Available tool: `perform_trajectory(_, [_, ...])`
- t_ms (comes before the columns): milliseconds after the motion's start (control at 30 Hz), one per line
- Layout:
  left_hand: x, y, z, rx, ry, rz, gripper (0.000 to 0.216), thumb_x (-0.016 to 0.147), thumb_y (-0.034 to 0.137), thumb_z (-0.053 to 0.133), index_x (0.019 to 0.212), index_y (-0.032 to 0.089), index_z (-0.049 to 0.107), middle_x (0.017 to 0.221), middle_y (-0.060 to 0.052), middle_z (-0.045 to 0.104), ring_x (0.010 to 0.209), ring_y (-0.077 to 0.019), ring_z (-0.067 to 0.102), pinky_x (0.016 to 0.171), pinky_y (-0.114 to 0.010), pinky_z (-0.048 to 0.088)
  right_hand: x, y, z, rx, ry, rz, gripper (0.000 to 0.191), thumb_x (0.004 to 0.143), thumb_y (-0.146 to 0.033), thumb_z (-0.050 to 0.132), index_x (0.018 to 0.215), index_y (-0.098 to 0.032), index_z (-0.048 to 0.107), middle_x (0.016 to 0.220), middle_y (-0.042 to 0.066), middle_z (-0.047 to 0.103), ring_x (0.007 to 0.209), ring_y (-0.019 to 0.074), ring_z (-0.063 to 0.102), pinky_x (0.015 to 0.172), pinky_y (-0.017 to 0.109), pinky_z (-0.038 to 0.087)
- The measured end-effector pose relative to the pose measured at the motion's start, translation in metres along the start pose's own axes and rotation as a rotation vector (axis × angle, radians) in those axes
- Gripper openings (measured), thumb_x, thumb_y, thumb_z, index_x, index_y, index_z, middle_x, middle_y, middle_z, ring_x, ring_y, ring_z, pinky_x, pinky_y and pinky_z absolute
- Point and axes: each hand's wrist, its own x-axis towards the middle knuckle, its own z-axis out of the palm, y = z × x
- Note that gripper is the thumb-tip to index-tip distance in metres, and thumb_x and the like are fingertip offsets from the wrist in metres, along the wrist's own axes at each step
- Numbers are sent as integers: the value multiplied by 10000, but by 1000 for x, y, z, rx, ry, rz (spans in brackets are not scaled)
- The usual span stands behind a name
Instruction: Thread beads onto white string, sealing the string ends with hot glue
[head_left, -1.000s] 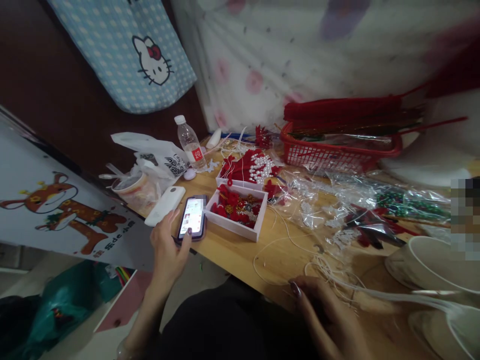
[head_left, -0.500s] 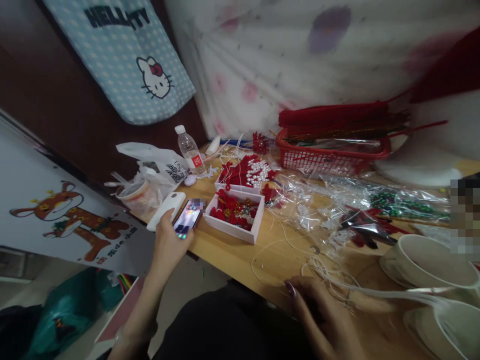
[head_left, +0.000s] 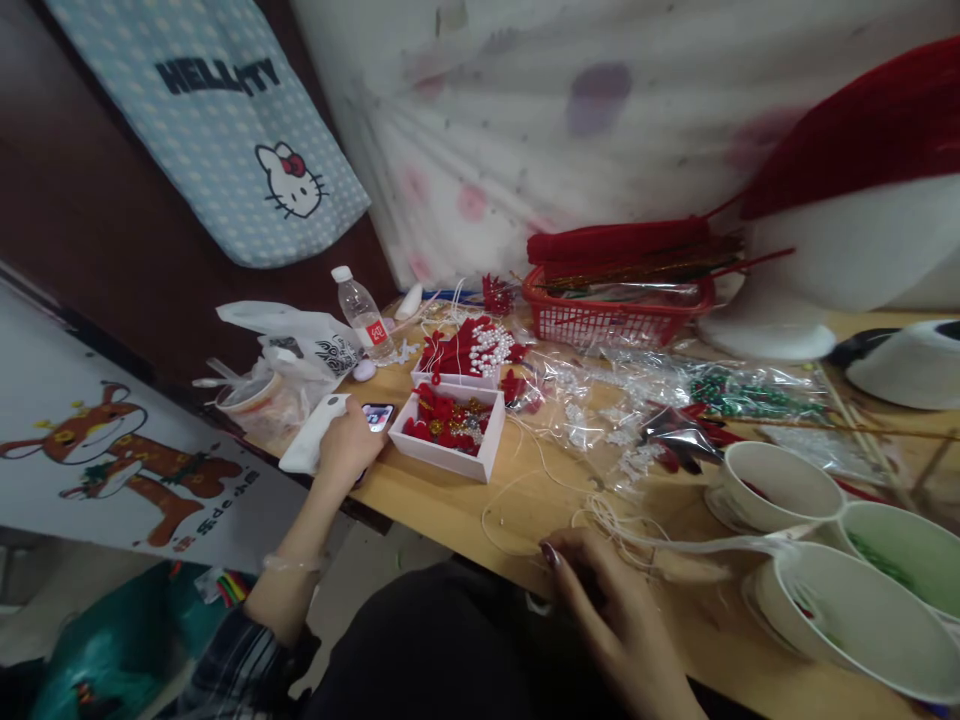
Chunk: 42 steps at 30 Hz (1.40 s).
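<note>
My left hand [head_left: 351, 440] is closed around the lower part of a phone [head_left: 379, 415], whose lit screen shows past the knuckles; its fingertips are hidden. A flat white object [head_left: 311, 440] with rounded corners lies against the hand's left side. At the table's front edge rests my right hand [head_left: 611, 600], fingers curled and thumb tip against the forefinger. A loop of thin white cord [head_left: 484, 530] runs up to those fingertips, but I cannot make out whether they pinch it. Just behind that hand lies a tangle of the cord [head_left: 611, 520].
White boxes hold red ornaments [head_left: 442, 420] and pearl-tipped pieces [head_left: 491, 350]. Behind stand a water bottle [head_left: 364, 315] and a red basket [head_left: 615, 320]. Clear plastic bags [head_left: 585, 400] cover the middle; several white bowls [head_left: 780, 490] stand at right. A plastic bag [head_left: 300, 335] sits left.
My left hand has shifted up over the phone and now covers more of its screen. The right hand stays curled by the cord. The view has swung to the right.
</note>
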Motion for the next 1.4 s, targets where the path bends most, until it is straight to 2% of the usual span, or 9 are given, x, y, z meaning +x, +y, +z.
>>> perform_trajectory(267, [2,2,-6,32,-36,15,603,871,479,529,1273,36,448,1082,-268,702,1018,-368,683,767,-394,509,4,-7,2,76,80,-4,188,950,-339,514,868,-203,616,725,18,636,650,173,596,612,272,471])
perform_trajectory(433, [3,0,-4,18,-58,42,487,927,477,551,1275,135,535,1186,-135,651,1032,-254,650,891,-457,521,6,-7,4,118,106,39,207,938,-371,525,858,-200,609,721,14,611,639,166,568,589,273,454])
perform_trajectory(800, [-10,-9,-8,-152,-20,81,383,926,369,604,1247,162,570,1233,-111,615,1051,-247,633,883,-463,543,9,-5,7,160,151,13,235,901,-417,562,844,-191,598,647,-13,569,579,158,542,542,270,443])
perform_trajectory(1067, [-38,-21,-15,-369,161,167,367,869,279,654,1191,111,603,1233,-157,626,1180,-322,573,1014,-547,445,10,-5,8,239,165,29,263,888,-451,595,834,-194,596,617,-25,545,552,147,523,527,266,411])
perform_trajectory(1133, [-55,-20,-21,-475,226,239,340,859,231,601,1160,73,618,1232,-211,628,1241,-362,530,1077,-539,382,11,-6,8,295,181,43,287,886,-484,590,848,-200,591,608,-31,533,538,143,521,518,264,418])
perform_trajectory(1200, [-78,-14,-27,-606,259,341,331,921,242,450,1168,104,622,1276,-190,619,1269,-321,515,1109,-482,358,12,-7,8,362,205,61,323,868,-530,591,870,-206,587,619,-33,533,530,139,521,508,263,434])
perform_trajectory(1267, [-102,0,-30,-734,185,480,370,954,299,370,1141,148,652,1155,-144,691,1131,-279,608,1037,-441,438,13,-7,6,426,228,83,361,836,-565,612,902,-210,592,646,-29,545,539,137,528,511,266,457])
perform_trajectory(1333, [-122,22,-29,-836,-41,682,266,888,372,535,955,208,733,953,-71,758,893,-230,690,855,-341,540,13,-7,5,479,252,106,383,808,-571,642,939,-213,602,669,-27,558,560,137,537,531,270,479])
perform_trajectory(1400, [-134,48,-24,-927,-248,797,198,845,359,620,912,236,759,928,-39,773,799,-195,702,702,-274,551,13,-7,5,519,282,131,390,798,-562,662,974,-218,606,682,-28,567,576,136,541,550,271,492])
